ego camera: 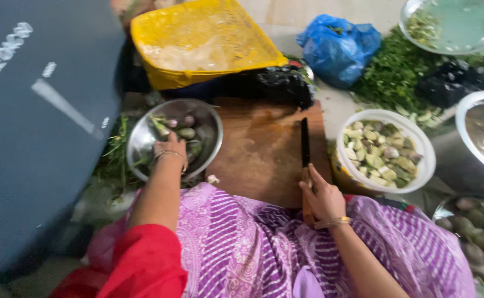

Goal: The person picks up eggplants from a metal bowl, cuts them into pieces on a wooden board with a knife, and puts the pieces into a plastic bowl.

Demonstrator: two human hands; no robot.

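left hand [169,148] dips into the steel bowl [211,118] of eggplants [186,133], grip unclear; right hand [323,197] clasps the knife [305,144].

The cutting board [264,149] lay centred before the person, with the steel bowl [211,118] to its left and the tub of cut pieces [424,165] to its right. The knife [305,144] lay on the board's right side, and the crate [197,38] stood behind the board.

Dark-bladed knife [305,144] flat on wooden board [261,152]
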